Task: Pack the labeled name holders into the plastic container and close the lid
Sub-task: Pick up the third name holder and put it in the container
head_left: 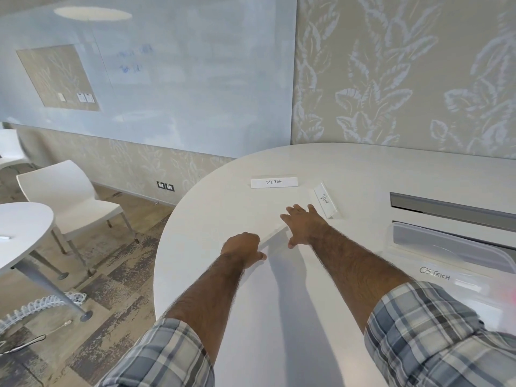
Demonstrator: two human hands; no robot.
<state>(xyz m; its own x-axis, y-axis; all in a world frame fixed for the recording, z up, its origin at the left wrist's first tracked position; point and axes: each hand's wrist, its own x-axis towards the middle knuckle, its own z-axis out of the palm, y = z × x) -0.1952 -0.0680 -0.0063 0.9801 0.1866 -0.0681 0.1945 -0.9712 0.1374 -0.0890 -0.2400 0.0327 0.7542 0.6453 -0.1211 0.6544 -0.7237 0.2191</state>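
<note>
A blank-sided name holder [275, 232] lies on the white table [223, 208] between my hands. My left hand [242, 247] is curled around its near end. My right hand [304, 224] lies over its far end, fingers spread on top and thumb underneath. A holder labelled ZEBRA [274, 182] stands further back, and one labelled BEAR [325, 203] stands just right of my right hand. The clear plastic container [446, 244] sits at the right. A holder labelled OSTRICH [435, 273] rests at its near side; I cannot tell whether it is inside.
A grey cable slot [452, 208] runs across the table behind the container. Left of the table stand a white chair [67, 196] and a second small table [22, 230]. A glass board and a patterned wall close off the back.
</note>
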